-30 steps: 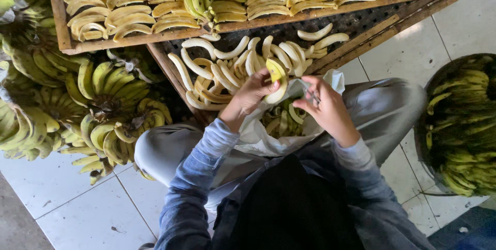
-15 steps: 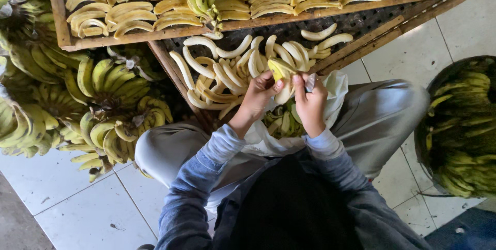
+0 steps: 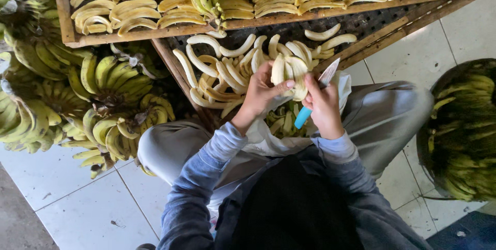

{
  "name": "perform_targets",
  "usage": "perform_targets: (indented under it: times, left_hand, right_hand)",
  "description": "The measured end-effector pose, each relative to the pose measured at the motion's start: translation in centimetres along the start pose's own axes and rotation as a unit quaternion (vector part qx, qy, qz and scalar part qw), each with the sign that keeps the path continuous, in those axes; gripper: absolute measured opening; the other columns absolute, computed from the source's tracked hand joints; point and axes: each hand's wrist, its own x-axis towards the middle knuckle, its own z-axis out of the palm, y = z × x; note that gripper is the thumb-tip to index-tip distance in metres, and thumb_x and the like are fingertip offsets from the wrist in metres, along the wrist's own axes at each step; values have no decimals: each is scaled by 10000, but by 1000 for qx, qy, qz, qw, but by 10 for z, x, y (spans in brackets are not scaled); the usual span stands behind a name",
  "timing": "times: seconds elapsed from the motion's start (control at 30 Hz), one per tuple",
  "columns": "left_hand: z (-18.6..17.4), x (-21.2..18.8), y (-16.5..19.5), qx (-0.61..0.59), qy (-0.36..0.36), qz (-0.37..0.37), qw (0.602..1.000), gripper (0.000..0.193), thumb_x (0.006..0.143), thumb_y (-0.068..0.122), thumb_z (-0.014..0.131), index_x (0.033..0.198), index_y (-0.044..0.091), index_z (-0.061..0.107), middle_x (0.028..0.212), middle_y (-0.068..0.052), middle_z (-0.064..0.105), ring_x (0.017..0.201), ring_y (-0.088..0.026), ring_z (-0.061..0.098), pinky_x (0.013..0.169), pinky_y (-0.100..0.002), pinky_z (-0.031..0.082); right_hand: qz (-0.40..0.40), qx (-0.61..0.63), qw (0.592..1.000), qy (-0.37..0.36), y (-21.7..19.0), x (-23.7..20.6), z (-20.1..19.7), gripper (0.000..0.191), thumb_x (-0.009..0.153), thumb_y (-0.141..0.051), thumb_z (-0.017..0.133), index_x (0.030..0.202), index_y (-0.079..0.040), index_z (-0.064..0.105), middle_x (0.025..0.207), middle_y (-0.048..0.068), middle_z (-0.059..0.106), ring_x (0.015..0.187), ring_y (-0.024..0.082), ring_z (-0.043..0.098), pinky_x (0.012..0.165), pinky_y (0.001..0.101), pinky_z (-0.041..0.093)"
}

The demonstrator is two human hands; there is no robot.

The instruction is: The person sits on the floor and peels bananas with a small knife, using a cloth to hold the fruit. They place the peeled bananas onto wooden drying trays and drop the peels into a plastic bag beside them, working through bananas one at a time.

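A single head-worn view is given, aimed almost straight down from just above the seated person. The lap and tiled floor (image 3: pixel 93 214) are seen at the near edge, the wooden trays (image 3: pixel 62 17) at the far edge.

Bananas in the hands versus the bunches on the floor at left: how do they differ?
The banana in the hands is peeled, pale cream and single, held between the left hand and the right hand, which also grips a blue-handled knife. The floor bunches keep their yellow-green skins and are joined in clusters, resting untouched on the tiles. Both are curved and look alike in size.
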Motion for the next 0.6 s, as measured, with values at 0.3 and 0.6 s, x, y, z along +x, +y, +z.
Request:
perform_targets:
  times: [0.3, 0.6]
  left_hand:
    - [-20, 0, 26, -117, -94, -23, 988, 499, 977, 39, 735, 1428, 73, 525, 1203, -19, 656, 1123, -133, 651, 1016, -315, 532]
    - [-31, 2, 20, -246, -94, -93, 960, 439, 1083, 154, 606, 1491, 18, 516, 1405, -84, 618, 1191, -233, 678, 1031, -437, 583]
  right_hand:
    - [160, 241, 954, -82, 0, 9, -29, 258, 1065, -310, 624, 941, -83, 624, 559, -81, 457, 385, 37, 374, 379, 222, 319]
    - [24, 49, 998, -19, -37, -25, -74, 213, 1076, -243, 622, 1038, -36, 658, 730, -44, 551, 544, -2, 425, 440, 176, 301]
